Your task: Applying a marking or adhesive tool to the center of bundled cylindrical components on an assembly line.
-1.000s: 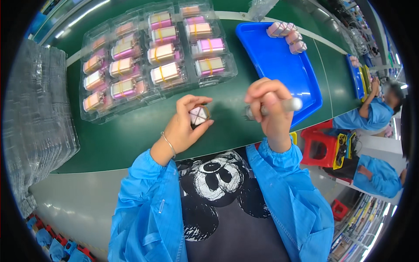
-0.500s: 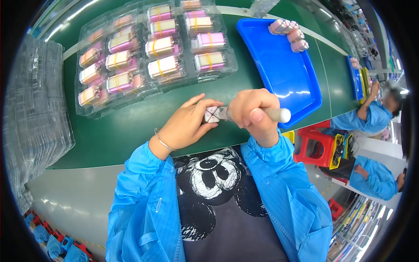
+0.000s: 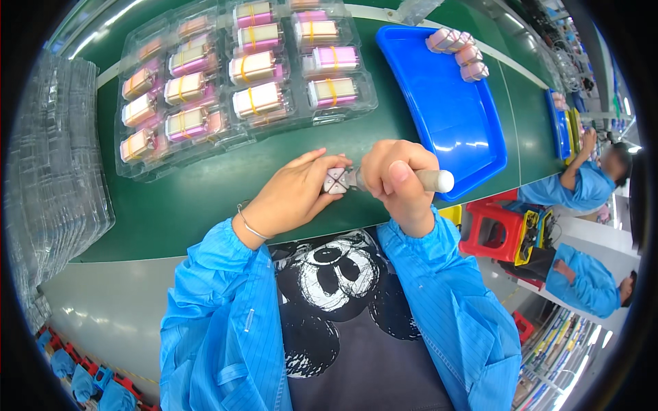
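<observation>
**Listener:** In the head view, what are the hands doing?

**Describer:** The left hand [image 3: 284, 195], a bracelet [image 3: 251, 222] at its wrist, has its fingers and thumb closed around a small pale block [image 3: 336, 181]. Dark lines cross on the block's upward face. The right hand [image 3: 403, 177] is curled into a fist around a tool [image 3: 437, 181] with a thick, pale handle ending in a white cap, which points right.

**Listener:** Where is the block, and does the tool meet it?

**Describer:** The block is over the near middle of a green table [image 3: 178, 212], at the fingertips of the left hand. The tool's narrow front end points left and seems to touch the block's right side, though the fingers hide part of it.

**Listener:** And around them?

**Describer:** Far left, a clear plastic tray [image 3: 368, 103] holds rows of pale and pink blocks [image 3: 260, 101] wrapped in yellow bands. Farther left stands a tall stack of clear trays [image 3: 58, 151]. On the right lies a blue tray [image 3: 452, 123], with a short cluster of pinkish blocks [image 3: 449, 41] at its far right corner. Beyond the table's right side are a red stool [image 3: 490, 229] and two people in blue [image 3: 586, 281].
</observation>
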Demonstrator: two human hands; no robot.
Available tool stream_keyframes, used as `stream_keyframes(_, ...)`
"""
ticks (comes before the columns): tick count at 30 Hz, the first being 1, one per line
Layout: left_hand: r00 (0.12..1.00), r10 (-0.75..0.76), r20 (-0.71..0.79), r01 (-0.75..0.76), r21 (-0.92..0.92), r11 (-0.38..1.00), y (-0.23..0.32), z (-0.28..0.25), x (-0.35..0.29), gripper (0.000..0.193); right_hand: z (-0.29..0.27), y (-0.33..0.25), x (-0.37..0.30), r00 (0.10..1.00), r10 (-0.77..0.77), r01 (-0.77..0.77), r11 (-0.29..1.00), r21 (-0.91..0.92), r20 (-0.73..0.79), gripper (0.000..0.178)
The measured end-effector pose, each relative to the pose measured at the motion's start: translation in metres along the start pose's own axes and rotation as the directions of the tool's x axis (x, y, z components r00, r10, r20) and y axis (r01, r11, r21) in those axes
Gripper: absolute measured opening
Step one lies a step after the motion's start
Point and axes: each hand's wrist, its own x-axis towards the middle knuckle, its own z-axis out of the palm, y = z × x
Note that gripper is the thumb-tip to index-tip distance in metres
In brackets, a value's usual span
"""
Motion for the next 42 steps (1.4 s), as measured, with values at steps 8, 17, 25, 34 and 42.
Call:
stream_keyframes(8,0.996,-0.087,0.012,0.088,-0.136,0.987,0.003,-0.005,0.001,0.051,0.006,0.005,-0.002,1.000,-0.030,0.030,0.986,-0.166,0.002,0.032)
stream_keyframes(17,0.986,-0.164,-0.033,0.135,-0.421,0.897,-0.002,-0.003,0.002,0.056,0.002,-0.005,-0.011,0.996,-0.050,0.052,0.998,0.036,-0.073,0.029)
stream_keyframes(25,0.981,-0.186,-0.057,0.156,-0.339,0.928,0.000,-0.001,0.002,0.043,0.008,0.004,-0.014,0.995,-0.007,0.008,1.000,0.005,-0.098,0.029)
stream_keyframes(34,0.987,-0.072,-0.142,0.016,-0.363,0.932,0.000,-0.002,0.005,0.043,0.015,0.004,-0.012,0.999,0.013,-0.019,0.990,-0.142,-0.043,0.029)
stream_keyframes(42,0.990,-0.138,-0.006,0.121,-0.445,0.888,-0.003,-0.007,0.003,0.054,0.011,-0.004,-0.015,0.995,-0.065,0.064,0.998,-0.010,-0.074,0.028)
